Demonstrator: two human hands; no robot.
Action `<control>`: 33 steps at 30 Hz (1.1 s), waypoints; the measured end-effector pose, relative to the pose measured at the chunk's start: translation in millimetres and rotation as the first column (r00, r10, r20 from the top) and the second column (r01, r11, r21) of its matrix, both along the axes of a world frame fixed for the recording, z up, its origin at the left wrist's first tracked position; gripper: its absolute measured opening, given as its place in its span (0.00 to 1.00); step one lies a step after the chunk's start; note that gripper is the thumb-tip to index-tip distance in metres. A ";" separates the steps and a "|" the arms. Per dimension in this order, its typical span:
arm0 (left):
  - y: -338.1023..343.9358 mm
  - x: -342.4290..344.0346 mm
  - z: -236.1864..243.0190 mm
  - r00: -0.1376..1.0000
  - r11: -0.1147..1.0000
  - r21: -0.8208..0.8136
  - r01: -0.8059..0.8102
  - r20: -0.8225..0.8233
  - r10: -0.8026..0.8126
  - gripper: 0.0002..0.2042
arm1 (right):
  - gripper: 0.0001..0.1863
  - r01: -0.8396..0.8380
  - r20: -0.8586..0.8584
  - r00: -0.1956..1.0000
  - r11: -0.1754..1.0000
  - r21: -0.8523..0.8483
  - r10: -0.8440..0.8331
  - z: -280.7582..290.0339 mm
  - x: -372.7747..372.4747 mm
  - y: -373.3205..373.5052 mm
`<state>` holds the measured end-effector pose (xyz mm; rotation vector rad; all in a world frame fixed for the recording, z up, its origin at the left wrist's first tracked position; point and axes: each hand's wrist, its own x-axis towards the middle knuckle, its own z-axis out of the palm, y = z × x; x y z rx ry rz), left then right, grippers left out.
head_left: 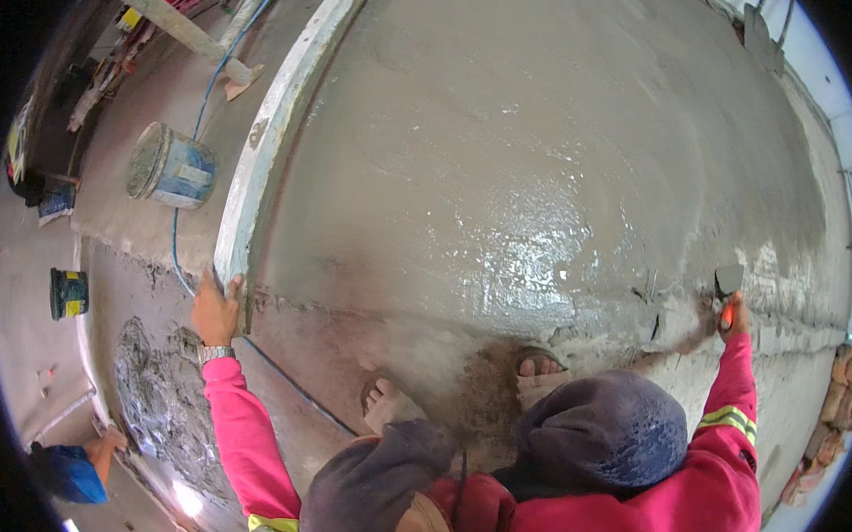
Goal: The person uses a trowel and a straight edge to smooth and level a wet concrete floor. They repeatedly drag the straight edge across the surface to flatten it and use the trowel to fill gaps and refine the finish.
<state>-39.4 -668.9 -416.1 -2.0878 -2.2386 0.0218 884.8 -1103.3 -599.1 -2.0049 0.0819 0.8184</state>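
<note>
The left hand [218, 309], a metal watch [216, 354] at its wrist, is closed over the near end of a long pale board [278, 131], its fingers partly bent. The board runs away from the person along the left edge of a wide patch of wet cement [469, 154], shiny around its middle. Well apart, the right hand [735, 319] is wrapped around the orange handle of a small trowel [729, 280], whose blade points away, at the near right part of the cement; whether the blade touches the surface I cannot tell. The person crouches at the near edge, both feet just short of the cement. Left of the board lies a blue-and-white bucket [185, 172] on its side, with a blue cable [288, 379] running past it and under the board's near end. A heap of grey mortar [159, 397] lies beside the left forearm, and a dark bucket [67, 294] is farther left. Reddish bricks [826, 426] line the far right.
</note>
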 end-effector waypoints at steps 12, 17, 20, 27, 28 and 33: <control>-15.6 11.0 -20.1 0.996 0.992 0.091 0.084 -0.040 -0.080 0.32 | 0.25 -0.788 0.699 -0.101 0.372 -0.490 0.708 136.2 -240.2 388.2; -35.3 30.6 -10.3 0.992 0.978 0.178 0.111 0.037 -0.119 0.30 | 0.36 -0.755 0.758 -0.581 0.153 -0.638 0.296 176.3 -466.7 558.7; -42.3 38.6 -8.6 0.994 0.984 0.160 0.077 0.067 -0.089 0.30 | 0.36 -0.692 0.714 -0.698 0.202 -0.693 0.053 176.6 -554.9 626.6; -60.4 43.8 -10.3 0.930 1.000 -0.025 -0.011 0.366 0.019 0.30 | 0.34 -0.417 0.415 -0.889 0.033 -0.908 0.191 157.7 -621.1 677.9; -63.2 37.6 -13.0 0.944 1.000 0.010 -0.003 0.330 0.000 0.30 | 0.34 -0.414 0.411 -0.901 0.004 -0.910 0.139 161.8 -630.3 679.2; -70.7 17.1 -27.2 0.955 0.999 0.020 -0.027 0.295 0.020 0.29 | 0.34 -0.462 0.462 -0.887 -0.019 -0.886 0.022 152.7 -659.9 686.1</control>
